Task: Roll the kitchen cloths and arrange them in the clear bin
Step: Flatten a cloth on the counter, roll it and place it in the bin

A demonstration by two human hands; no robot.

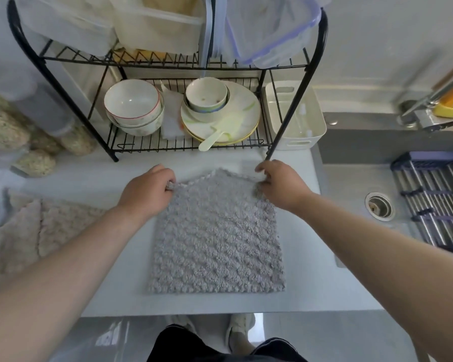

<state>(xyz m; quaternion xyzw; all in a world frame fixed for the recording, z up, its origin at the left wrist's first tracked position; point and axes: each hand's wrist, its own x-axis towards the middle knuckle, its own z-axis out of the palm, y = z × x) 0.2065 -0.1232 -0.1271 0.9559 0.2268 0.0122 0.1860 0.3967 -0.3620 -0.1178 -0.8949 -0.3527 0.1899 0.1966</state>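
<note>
A grey, square, nubbly microfibre kitchen cloth (pixel 217 236) lies flat on the pale grey countertop (pixel 307 270), stretching from between the two hands back toward the person. The left hand (pixel 147 189) pinches the cloth's far left corner, fingers curled under so the corner bunches at the fingertips. The right hand (pixel 280 186) pinches the far right corner in the same way, with the cloth edge lifted a little under its fingers. The far edge between the hands rises to a slight peak, while the near edge lies straight close to the counter's front edge. To the left of the left hand and forearm, a pile of beige fluffy kitchen cloths (pixel 24 231) lies on the counter, apart from the grey one. Just beyond both hands stands a black wire dish rack (pixel 188 147). Its lower shelf holds a stack of white bowls (pixel 134 108) past the left hand and a stack of pale plates (pixel 236 118) with a small bowl on top past the right hand. Beyond the right hand, beside the rack's leg, sits a white rectangular plastic tub with handle slots (pixel 311 126). Well to the right of the right arm is a steel sink (pixel 351 184).
</note>
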